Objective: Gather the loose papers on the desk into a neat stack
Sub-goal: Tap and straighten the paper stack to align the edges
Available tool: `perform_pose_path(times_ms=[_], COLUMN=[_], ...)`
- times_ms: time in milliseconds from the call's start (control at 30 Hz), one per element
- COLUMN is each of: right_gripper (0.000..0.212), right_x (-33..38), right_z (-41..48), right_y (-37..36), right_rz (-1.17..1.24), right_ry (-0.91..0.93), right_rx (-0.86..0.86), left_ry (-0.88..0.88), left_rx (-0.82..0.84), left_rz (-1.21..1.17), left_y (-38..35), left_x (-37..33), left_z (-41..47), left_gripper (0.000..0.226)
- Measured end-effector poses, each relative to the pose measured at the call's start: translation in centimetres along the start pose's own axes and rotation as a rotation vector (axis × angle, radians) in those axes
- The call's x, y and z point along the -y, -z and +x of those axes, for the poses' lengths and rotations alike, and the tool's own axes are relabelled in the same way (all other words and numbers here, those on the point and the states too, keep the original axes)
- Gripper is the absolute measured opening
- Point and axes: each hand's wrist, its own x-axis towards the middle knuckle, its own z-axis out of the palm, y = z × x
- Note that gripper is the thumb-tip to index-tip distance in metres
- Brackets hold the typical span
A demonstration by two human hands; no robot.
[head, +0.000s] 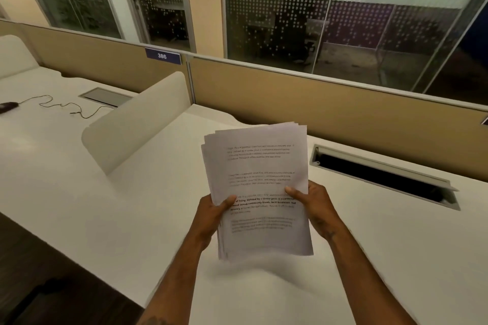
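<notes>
The left hand [211, 215] and right hand [315, 204] were each clenched in a grip on the papers [260, 187], held above the bench [396, 245]. Light, floppy, seemingly slippery sheets were best pinched at both side edges.

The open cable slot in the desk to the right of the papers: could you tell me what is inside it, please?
Inside the cable slot only a dark cavity shows, with its grey lid tilted up along the far edge. Any sockets or cables deeper down cannot be made out in the shadow.
</notes>
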Motion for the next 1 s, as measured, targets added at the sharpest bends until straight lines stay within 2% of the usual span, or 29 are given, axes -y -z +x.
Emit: perform_pose_path(times_ms=[167,300,400,567,667,767,833,900,1000], right_gripper=[0.027,0.034,0.041,0.075,0.064,0.046,0.039,0.045,0.057], right_x=[-0.2,-2.3,-1.8,2.0,3.7,3.8,3.3,2.7,1.3], right_z=[-1.5,-2.8,-3.1,-2.5,-2.0,-1.3,-1.1,-1.0,-1.3], right_y=[0.7,1.1,1.1,-0.4,-1.4,-2.2,-2.1,-1.4,-0.1], right_rz=[0.023,0.017,0.035,0.015,0.023,-0.037,-0.036,-0.013,-0.019], right_ry=[0.106,0.068,0.083,0.199,0.236,0.252,0.271,0.283,0.213], right_rx=[-0.069,-0.054,-0.060,-0.218,-0.350,-0.421,-0.405,-0.310,-0.120], left_ry=[-0.070,-0.047,-0.081,-0.247,-0.305,-0.273,-0.265,-0.256,-0.184], left_rx=[0.008,0.038,0.079,0.034,-0.027,-0.072,-0.056,-0.015,0.038], left_rz=[0.036,0.089,0.136,0.081,0.057,0.136,0.129,0.095,0.081], left_y=[-1.4,-1.4,-1.2,-2.1,-3.0,-4.3,-4.5,-4.0,-2.7], left_x=[-1.2,0.2,-0.3,-4.4,-6.2,-6.4,-6.0,-5.3,-3.8], left_z=[0.0,-0.9,-1.0,-0.6,-0.3,0.1,0.2,0.3,0.0], left_gripper=[0.028,0.043,0.045,0.056,0.036,0.045,0.048,0.064,0.065])
